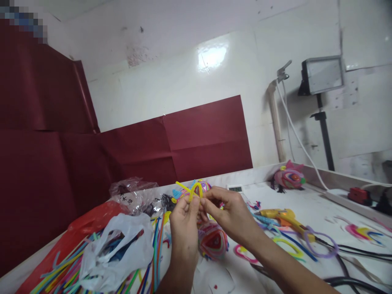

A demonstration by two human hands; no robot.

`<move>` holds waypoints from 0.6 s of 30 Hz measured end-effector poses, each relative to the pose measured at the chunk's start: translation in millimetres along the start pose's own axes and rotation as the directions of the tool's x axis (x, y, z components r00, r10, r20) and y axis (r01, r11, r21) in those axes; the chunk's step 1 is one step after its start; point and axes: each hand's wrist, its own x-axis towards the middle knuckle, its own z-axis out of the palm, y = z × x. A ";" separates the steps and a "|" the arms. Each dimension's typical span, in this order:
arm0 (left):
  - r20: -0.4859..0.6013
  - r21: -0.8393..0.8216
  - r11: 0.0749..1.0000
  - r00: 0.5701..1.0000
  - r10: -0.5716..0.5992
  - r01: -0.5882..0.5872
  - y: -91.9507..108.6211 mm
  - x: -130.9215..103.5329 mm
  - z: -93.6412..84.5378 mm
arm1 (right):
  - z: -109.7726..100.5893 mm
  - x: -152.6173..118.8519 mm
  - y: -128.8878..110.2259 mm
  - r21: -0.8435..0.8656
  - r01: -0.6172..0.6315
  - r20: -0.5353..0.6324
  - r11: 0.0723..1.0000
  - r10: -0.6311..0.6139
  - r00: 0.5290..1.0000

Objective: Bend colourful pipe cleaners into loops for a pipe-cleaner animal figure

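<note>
Both hands meet over the middle of the table, pinching a yellow pipe cleaner (198,186) that is bent into a narrow loop with one free end sticking out to the upper left. My left hand (185,220) grips it near the base of the loop, fingers closed. From the right, my right hand (228,208) pinches the loop's other side between thumb and forefinger. Just below and behind the hands sits a round, multicoloured pipe-cleaner piece (213,241), partly covered by them. Another colourful piece (205,185) shows behind the fingertips.
Many loose pipe cleaners (58,271) lie at the left beside a white plastic bag (122,241) and a red bag (88,220). On the right are a yellow glue gun (280,214), a purple ring (332,249), black cables (343,281), a fish-shaped piece (289,176) and a power strip (343,198).
</note>
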 end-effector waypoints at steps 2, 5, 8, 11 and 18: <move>0.002 -0.013 1.000 1.000 -0.004 0.004 0.4 -0.3 0.7 | 0.1 0.0 0.9 -0.012 -0.004 -0.008 1.000 0.004 1.000; -0.001 -0.020 1.000 1.000 -0.013 0.013 0.8 -1.0 2.0 | -0.1 -0.4 2.0 -0.035 -0.010 -0.019 0.999 0.009 1.000; -0.007 -0.033 0.999 1.000 -0.006 0.005 0.5 -1.7 3.1 | 0.2 -1.0 2.2 -0.050 -0.014 -0.029 0.999 0.012 0.999; -0.013 -0.043 0.999 1.000 0.014 -0.014 0.1 -2.3 3.7 | 0.8 -0.9 2.1 -0.059 -0.020 -0.035 0.998 0.018 0.999; 0.028 -0.087 0.996 0.999 -0.025 0.027 2.9 -2.4 4.2 | -0.4 1.0 1.0 0.008 -0.029 -0.044 1.000 0.030 0.999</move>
